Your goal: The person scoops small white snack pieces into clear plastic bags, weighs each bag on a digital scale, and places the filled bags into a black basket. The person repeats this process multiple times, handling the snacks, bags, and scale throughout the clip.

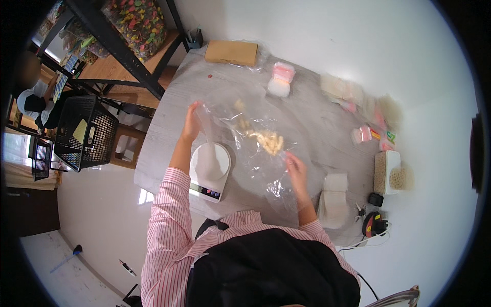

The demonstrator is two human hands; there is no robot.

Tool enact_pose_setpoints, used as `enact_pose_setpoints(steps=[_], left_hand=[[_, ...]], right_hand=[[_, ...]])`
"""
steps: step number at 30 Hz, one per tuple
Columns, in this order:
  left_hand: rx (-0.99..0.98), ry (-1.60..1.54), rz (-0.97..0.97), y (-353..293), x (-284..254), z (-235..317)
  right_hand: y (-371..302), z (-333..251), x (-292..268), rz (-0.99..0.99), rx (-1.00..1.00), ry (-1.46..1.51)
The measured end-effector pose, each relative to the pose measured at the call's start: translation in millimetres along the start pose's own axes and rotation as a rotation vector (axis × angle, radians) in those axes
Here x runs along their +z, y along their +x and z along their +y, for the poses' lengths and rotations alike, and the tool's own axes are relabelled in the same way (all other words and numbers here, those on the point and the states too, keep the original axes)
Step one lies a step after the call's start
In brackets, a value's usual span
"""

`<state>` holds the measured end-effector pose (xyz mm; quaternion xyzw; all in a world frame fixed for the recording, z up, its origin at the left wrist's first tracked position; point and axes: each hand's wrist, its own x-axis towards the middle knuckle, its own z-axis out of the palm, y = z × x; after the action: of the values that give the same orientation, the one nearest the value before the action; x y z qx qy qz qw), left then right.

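Note:
A large clear plastic bag [260,169] is stretched between my two hands above the grey table. Pale yellow snack pieces [269,142] lie in a clump inside it, with a few more toward its far side. My left hand [192,123] pinches the bag's left edge, up and beyond the scale. On the right, my right hand [297,175] grips the bag's other side, close to the snack clump. A white digital kitchen scale [221,159] with a round plate sits below my left hand, partly seen through the plastic.
A stack of flat clear bags [335,197], keys [361,211] and a plugged-in power socket [373,224] lie at the right. Farther back are a brown box [231,53] and pink-white packs [281,79]. Left stand a black shelf [117,46], a black crate [84,133] and a person [38,102].

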<state>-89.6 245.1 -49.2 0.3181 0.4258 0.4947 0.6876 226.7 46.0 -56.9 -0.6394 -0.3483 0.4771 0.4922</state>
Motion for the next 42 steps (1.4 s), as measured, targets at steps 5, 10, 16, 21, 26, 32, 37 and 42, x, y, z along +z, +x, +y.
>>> enact_pose_setpoints(steps=[5,10,16,21,26,32,37,42], left_hand=[[0.656,0.326,0.192,-62,17,9],[0.303,0.311,-0.405,-159,42,-9],[-0.258,0.107,-0.488,-213,62,-87],[-0.242,-0.052,-0.339,-159,82,-121],[-0.085,0.047,-0.327,-144,98,-106],[0.412,0.52,-0.183,-211,101,-96],[0.549,0.984,-0.393,-246,120,-91],[0.54,1.114,-0.541,-249,134,-93]], right_hand=[[-54,25,-28,0.08,0.063,0.031],[-87,62,-48,0.117,0.066,0.05],[-118,74,-67,0.113,-0.014,0.064],[-134,67,-75,0.122,-0.024,0.089],[-134,57,-81,0.101,-0.098,0.079],[-154,40,-92,0.127,-0.058,0.112],[-177,13,-115,0.142,-0.096,0.041],[-188,-15,-129,0.056,-0.138,0.019]])
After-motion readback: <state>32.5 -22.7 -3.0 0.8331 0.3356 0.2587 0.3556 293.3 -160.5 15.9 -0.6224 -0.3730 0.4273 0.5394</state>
